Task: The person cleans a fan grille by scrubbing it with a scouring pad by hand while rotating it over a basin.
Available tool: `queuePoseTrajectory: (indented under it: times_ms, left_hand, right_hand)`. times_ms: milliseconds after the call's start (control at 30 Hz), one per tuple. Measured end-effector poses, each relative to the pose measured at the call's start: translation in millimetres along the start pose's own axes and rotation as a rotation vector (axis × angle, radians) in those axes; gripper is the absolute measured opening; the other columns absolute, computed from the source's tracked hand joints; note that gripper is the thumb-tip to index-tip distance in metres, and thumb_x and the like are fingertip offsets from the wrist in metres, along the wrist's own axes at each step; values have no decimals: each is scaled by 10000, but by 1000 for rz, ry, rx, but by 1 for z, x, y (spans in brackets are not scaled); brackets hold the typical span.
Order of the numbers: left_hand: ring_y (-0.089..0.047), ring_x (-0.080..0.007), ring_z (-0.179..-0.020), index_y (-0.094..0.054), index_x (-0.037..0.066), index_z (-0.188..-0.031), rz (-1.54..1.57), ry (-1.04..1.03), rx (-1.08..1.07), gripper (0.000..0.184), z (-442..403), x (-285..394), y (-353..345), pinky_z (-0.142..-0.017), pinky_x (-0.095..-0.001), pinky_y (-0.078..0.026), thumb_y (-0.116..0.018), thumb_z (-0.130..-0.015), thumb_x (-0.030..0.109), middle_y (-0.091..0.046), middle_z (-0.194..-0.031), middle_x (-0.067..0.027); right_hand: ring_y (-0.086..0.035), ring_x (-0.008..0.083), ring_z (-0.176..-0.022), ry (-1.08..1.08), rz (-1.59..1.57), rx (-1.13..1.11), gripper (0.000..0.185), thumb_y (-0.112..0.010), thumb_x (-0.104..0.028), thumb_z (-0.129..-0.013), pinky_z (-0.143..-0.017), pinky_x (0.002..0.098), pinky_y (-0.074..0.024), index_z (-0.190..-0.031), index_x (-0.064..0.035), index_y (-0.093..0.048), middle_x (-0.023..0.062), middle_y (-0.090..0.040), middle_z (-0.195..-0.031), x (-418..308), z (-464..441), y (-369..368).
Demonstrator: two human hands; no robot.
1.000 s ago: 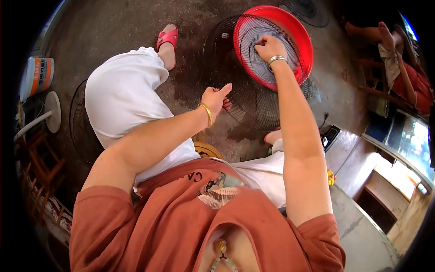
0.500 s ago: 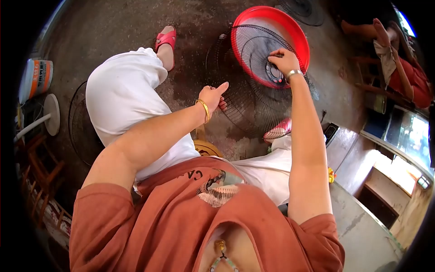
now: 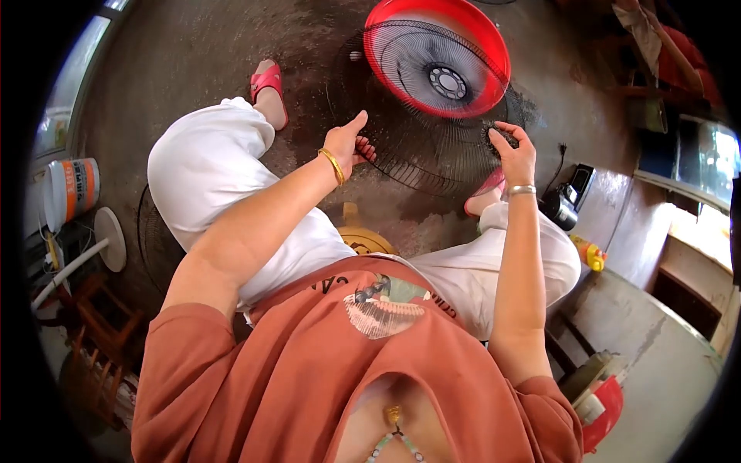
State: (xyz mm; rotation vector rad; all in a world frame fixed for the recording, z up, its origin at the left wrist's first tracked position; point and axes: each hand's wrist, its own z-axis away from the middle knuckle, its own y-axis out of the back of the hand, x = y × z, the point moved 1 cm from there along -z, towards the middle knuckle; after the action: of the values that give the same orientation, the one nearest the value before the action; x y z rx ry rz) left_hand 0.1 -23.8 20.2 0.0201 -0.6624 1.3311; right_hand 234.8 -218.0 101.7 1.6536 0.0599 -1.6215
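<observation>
A round black wire fan guard (image 3: 417, 148) leans tilted over the red basin (image 3: 494, 50), its hub ring lying above the basin's inside. My left hand (image 3: 349, 145) has its fingers curled at the guard's near left rim, with the thumb stretched out. At the guard's right edge, my right hand (image 3: 515, 154) pinches a dark, mesh-like scouring pad (image 3: 498, 139). The pad is partly hidden by the fingers, and whether it touches the wires is hard to tell.
Wet patches mark the concrete floor (image 3: 208, 54). At left are a white bucket (image 3: 71, 189) with an orange label and a round white base (image 3: 110, 239). A yellow bottle (image 3: 590, 255) and a dark appliance (image 3: 562, 207) lie right. Another person's red clothing (image 3: 683, 58) shows upper right.
My right hand has moved from the guard's hub down and right to its outer edge. My left hand keeps its place at the rim. The whole view has shifted a little.
</observation>
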Motion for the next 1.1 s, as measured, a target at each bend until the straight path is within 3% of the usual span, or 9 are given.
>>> queuePoseTrajectory:
  times_ms: [67, 133, 200, 400, 467, 567, 767, 867, 1100]
  left_hand:
    - [-534, -205, -536, -471, 44, -769, 7, 2, 17, 431, 4, 1, -1, -559, -394, -532, -686, -847, 409, -468, -644, -54]
    - [-540, -203, -537, -469, 50, -769, 11, -1, 16, 432, 12, 4, -4, -563, -391, -538, -690, -843, 414, -468, -643, -50]
    - [-543, -200, -535, -460, 58, -759, 85, 5, -5, 416, 22, 9, -10, -562, -385, -545, -696, -845, 390, -467, -641, -48]
    - [-533, -196, -521, -420, 68, -764, 98, -39, 25, 373, 35, 10, -9, -541, -372, -553, -707, -853, 288, -436, -636, -44]
    - [-530, -203, -535, -420, 67, -737, 112, -56, 36, 377, 37, 5, -9, -563, -378, -551, -713, -851, 277, -435, -634, -46]
    - [-518, -209, -577, -449, 64, -700, 144, -135, 107, 382, 35, -8, -14, -607, -384, -543, -723, -844, 287, -441, -637, -49]
    - [-498, -189, -576, -452, 81, -713, 271, -184, 201, 381, 35, -9, -13, -601, -362, -532, -759, -813, 282, -457, -676, -43]
    - [-507, -161, -535, -371, 79, -829, 296, -190, 160, 433, 34, -5, -11, -526, -346, -535, -774, -795, 232, -474, -672, -49]
    - [-500, -157, -538, -368, 77, -817, 254, -169, 150, 434, 28, -7, -10, -521, -340, -540, -769, -802, 243, -454, -690, -47]
  right_hand:
    - [-611, 157, -829, 101, 163, 51, 242, -756, -155, -761, -783, 279, -481, -974, -59, -693, 55, -681, -900, -2, 21, -7]
    - [-613, 233, -879, 219, 124, -10, 262, -777, -154, -720, -808, 328, -481, -952, -76, -686, 101, -642, -937, -14, 54, -32]
    - [-596, 279, -893, 469, 206, -25, 241, -759, -108, -686, -802, 352, -486, -910, -76, -674, 111, -610, -935, -33, 78, -53]
    - [-563, 300, -889, 568, 322, 109, 207, -751, -128, -705, -746, 419, -457, -887, -113, -652, 91, -572, -925, -21, 65, -86]
    - [-568, 308, -889, 588, 353, 131, 182, -744, -164, -724, -740, 426, -457, -872, -119, -649, 99, -578, -932, -11, 34, -96]
    - [-572, 329, -885, 427, 441, 135, 180, -732, -220, -753, -754, 425, -463, -879, -122, -649, 127, -580, -936, -9, 0, -107]
    - [-575, 332, -865, 387, 333, 64, 200, -732, -157, -741, -755, 405, -473, -905, -102, -631, 134, -566, -917, -26, 76, -101]
    - [-581, 329, -853, 419, 232, 58, 210, -737, -106, -731, -747, 396, -481, -910, -80, -632, 135, -571, -912, -23, 102, -97]
    - [-578, 334, -853, 513, 302, 131, 143, -724, -101, -742, -742, 411, -473, -848, -67, -634, 140, -577, -895, -17, 38, -113]
